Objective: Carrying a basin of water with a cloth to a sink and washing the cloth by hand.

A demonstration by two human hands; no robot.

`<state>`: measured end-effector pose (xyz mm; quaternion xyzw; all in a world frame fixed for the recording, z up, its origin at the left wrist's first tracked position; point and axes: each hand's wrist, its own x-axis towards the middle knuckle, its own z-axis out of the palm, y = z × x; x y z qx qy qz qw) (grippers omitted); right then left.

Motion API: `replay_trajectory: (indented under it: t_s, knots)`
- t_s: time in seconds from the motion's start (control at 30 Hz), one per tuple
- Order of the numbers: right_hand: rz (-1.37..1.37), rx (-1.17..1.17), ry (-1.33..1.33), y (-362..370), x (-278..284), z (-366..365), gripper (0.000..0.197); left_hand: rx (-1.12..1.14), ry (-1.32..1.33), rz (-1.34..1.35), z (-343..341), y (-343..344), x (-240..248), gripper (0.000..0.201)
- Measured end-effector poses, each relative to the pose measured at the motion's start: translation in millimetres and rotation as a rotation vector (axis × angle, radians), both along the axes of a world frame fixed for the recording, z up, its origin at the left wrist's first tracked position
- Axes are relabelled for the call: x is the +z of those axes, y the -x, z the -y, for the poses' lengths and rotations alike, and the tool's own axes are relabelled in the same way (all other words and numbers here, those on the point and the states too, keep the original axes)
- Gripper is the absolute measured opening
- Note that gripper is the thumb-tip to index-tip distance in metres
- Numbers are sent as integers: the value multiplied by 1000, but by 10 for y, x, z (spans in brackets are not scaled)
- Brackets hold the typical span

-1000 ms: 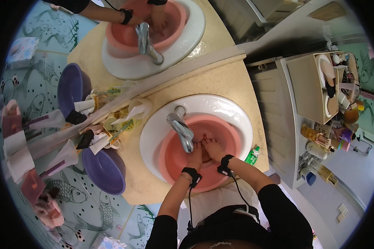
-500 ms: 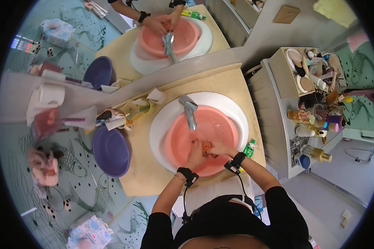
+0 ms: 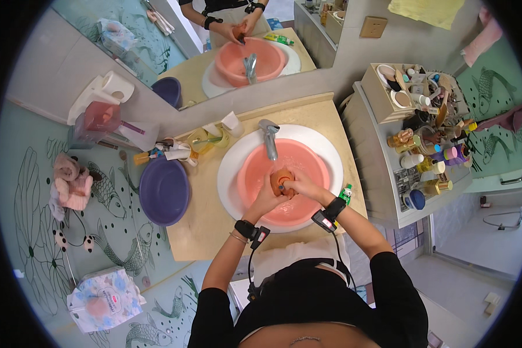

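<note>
Over the pink basin [image 3: 307,174], below the faucet [image 3: 268,138], the left hand [image 3: 267,199] and right hand [image 3: 303,187] press together around a small orange-brown object [image 3: 282,178]. Open basin floor lies right of them; the purple bowl [image 3: 164,191] sits well apart on the desk [image 3: 206,223].

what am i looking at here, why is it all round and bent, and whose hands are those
This is one picture from a wide fisheye camera worn on a person's head, looking down, so straight edges bend toward the rim. No machine here: the left hand and right hand are the wearer's own, each with a dark wrist strap. Together they hold a small orange-brown object over a pink basin that sits in a white sink, below the tap. On the beige counter stands a purple bowl. The hands at the top are a mirror reflection.
</note>
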<state>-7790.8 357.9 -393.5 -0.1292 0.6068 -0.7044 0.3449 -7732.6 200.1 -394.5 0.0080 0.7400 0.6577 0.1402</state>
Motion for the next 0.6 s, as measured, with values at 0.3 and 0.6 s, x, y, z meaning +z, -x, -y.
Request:
replay_trajectory:
  t_s: [0.3,0.6]
  knots:
    - [48,-62,94,-155,502,47,34,53,-82,-95,-36,-42,93,102]
    - [274,-179,341,-309,427,177,34,103,-20,-78,31,-128,19,88]
